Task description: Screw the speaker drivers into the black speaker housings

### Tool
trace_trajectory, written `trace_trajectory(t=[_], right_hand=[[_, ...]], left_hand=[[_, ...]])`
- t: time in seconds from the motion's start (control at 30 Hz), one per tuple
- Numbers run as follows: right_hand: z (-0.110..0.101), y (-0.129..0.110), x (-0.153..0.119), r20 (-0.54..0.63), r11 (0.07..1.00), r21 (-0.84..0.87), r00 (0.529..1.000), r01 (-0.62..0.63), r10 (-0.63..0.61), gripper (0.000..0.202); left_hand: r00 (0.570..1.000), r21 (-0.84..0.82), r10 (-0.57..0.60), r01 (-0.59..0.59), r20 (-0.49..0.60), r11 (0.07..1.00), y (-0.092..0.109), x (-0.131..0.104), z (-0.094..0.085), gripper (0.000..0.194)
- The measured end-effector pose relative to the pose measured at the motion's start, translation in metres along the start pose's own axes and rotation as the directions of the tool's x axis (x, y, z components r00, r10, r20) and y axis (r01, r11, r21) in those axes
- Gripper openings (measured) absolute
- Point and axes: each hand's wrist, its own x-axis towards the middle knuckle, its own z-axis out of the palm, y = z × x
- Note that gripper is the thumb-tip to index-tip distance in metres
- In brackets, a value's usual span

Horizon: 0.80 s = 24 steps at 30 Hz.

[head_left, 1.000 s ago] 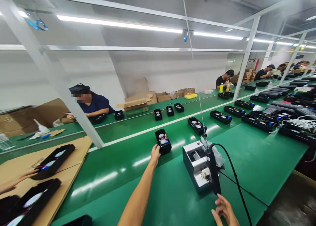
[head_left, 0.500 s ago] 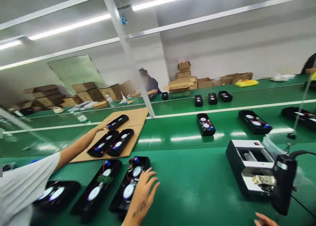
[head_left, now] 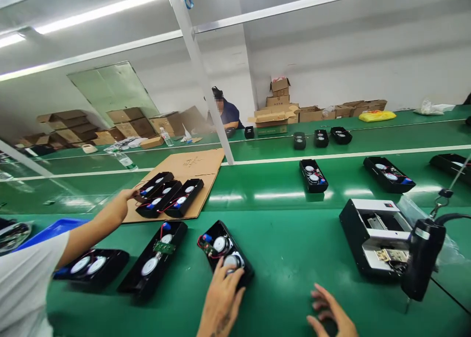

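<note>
In front of me a black speaker box (head_left: 217, 231) lies at a slant on the green bench, its two round silver drivers, circuit board and red wires facing up. My left hand (head_left: 222, 295) grips its near end, fingers over the lower driver and thumb along the side. To the right, my right hand (head_left: 333, 310) is above the bench, fingers curved and apart, holding nothing. A second speaker box (head_left: 156, 258) with a green circuit board lies left of my left hand.
At left, a co-worker's arm (head_left: 95, 231) reaches to several speaker boxes on a cardboard sheet (head_left: 193, 163). Another speaker box (head_left: 88, 267) lies below that arm. A hanging electric screwdriver (head_left: 423, 258) and a black-and-white machine (head_left: 355, 244) stand at right. More units sit along the far line.
My left hand has taken hold of the nearest speaker box, which has shifted right and turned. My right hand has come further into view. The co-worker's box now lies beside the others on the cardboard.
</note>
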Motion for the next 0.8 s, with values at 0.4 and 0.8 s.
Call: trace_trajectory(t=[0.4,0.8], right_hand=[[-0.024,-0.022,0.036,0.379,0.989,-0.096,0.923,0.113,-0.068,0.111],[-0.116,-0.055,0.079,0.564,0.992,-0.119,0.825,0.041,0.033,0.096]], left_hand=[[0.961,-0.442,0.246,-0.275,-0.123,0.854,0.141,0.066,-0.012,0.019],[0.893,-0.356,0.38,-0.445,-0.24,0.822,0.096,0.085,-0.003,0.02]])
